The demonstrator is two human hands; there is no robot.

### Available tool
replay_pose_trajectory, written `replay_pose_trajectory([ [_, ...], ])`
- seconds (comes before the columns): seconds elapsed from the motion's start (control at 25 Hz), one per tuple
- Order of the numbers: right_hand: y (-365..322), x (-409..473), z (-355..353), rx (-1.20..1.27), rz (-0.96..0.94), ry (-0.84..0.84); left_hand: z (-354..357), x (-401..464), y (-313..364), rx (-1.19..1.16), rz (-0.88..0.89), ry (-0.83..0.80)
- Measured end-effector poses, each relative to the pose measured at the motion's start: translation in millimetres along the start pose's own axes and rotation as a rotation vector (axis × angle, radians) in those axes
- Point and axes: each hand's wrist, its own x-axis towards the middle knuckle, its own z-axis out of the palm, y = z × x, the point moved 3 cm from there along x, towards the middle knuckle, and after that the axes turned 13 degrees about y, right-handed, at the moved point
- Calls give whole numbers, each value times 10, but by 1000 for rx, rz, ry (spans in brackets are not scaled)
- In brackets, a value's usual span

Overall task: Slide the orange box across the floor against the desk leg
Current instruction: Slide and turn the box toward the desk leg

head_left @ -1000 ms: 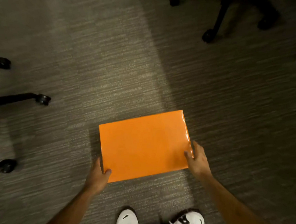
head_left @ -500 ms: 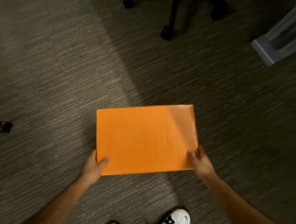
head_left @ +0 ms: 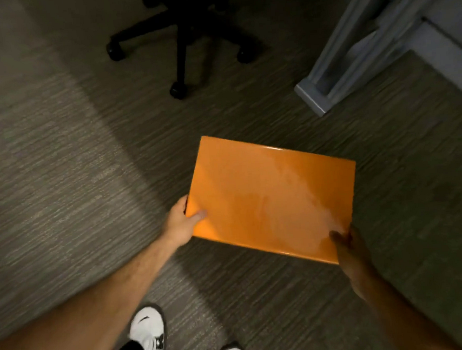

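The glossy orange box lies flat on the grey carpet, turned so its far right corner points toward the light grey desk leg at the upper right. A stretch of carpet separates the box from the leg's foot. My left hand grips the box's near left corner, thumb on top. My right hand holds the near right corner in shadow, thumb on the lid.
A black office chair base with castors stands beyond the box at the top centre. My white shoes are at the bottom. Open carpet lies to the left.
The box has moved right and rotated clockwise, closer to the desk leg. Both hands kept their hold on its near corners. The view swung right, so the desk leg looms larger.
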Motion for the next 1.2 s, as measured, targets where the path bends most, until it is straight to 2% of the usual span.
replay_pose_trajectory([
  [0.12, 427, 330, -91, 85, 88, 151, 716, 295, 168, 127, 178, 68],
  [0.28, 1041, 679, 74, 174, 215, 363, 1632, 782, 226, 179, 396, 17],
  [0.44, 1328, 844, 201, 5, 217, 560, 2157, 1182, 264, 191, 537, 26],
  [0.64, 1564, 1043, 436, -59, 231, 545, 2621, 1492, 253, 421, 693, 49],
  [0.84, 1604, 1208, 492, -41, 97, 654, 2805, 1624, 285, 404, 878, 170],
  [0.96, 1363, 1702, 302, -235, -73, 644, 2876, 1753, 435, 358, 1031, 153],
  [1.04, 1207, 2065, 157, -412, -172, 549, 2920, 1848, 546, 326, 1089, 111],
  [1.12, 1175, 2248, 92, -525, -194, 443, 2950, 1884, 628, 347, 1066, 115],
  [1.2, 1206, 2223, 99, -561, -174, 411, 2944, 1800, 619, 328, 923, 149],
])
